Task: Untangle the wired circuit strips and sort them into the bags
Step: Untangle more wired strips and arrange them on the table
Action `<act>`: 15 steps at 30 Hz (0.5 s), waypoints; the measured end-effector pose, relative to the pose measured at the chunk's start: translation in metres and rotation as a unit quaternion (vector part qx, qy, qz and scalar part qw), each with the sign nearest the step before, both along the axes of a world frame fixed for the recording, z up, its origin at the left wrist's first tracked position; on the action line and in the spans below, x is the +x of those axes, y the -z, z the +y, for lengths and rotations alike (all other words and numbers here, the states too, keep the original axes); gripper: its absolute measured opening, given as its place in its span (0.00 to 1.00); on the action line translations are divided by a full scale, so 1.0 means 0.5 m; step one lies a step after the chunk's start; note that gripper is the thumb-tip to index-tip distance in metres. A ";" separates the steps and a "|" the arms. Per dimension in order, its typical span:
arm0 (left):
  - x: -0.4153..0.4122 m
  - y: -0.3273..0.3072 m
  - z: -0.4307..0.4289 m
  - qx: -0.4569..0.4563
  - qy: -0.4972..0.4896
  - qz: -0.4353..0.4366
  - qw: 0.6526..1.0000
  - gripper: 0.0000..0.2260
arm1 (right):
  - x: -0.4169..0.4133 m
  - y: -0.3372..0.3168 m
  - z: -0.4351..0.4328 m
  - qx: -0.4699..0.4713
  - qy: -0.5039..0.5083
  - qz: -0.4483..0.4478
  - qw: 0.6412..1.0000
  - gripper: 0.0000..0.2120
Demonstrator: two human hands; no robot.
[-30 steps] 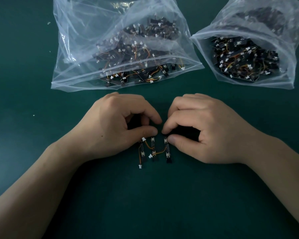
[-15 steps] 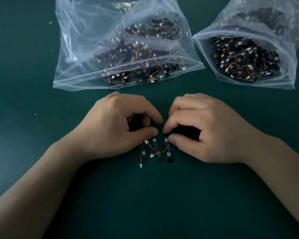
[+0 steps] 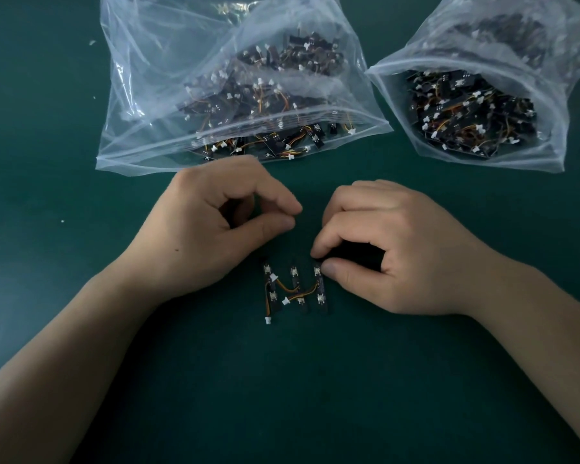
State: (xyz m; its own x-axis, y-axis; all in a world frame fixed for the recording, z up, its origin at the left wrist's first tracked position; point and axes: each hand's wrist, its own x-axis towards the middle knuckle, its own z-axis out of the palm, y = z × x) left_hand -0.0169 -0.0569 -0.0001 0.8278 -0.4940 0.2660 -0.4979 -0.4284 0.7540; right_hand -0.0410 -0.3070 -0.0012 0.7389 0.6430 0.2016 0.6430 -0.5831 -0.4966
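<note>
Right hand (image 3: 395,249) pinches rightmost strip (image 3: 322,289) at its top edge; left hand (image 3: 221,229) clenched empty, near left bag (image 3: 141,95).

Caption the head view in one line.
Right hand pinches the rightmost of three wired strips on a green table; left hand curled nearby; two filled bags behind.

Three strips (image 3: 297,289) between the left hand (image 3: 215,229) and right hand (image 3: 399,249); two bags beyond them: left bag (image 3: 148,95), right bag (image 3: 556,105).
</note>
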 end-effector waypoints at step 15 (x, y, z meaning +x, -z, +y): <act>-0.006 0.000 -0.012 0.097 -0.099 -0.112 0.984 0.10 | 0.008 0.003 0.010 -0.113 0.126 0.009 0.985 0.35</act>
State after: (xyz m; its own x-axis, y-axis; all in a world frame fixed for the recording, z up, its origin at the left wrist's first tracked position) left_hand -0.0202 -0.0627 -0.0002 0.8442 -0.3877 0.3702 -0.5346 -0.6591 0.5289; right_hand -0.0369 -0.3021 -0.0029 0.8834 0.4648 0.0594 0.4550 -0.8207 -0.3456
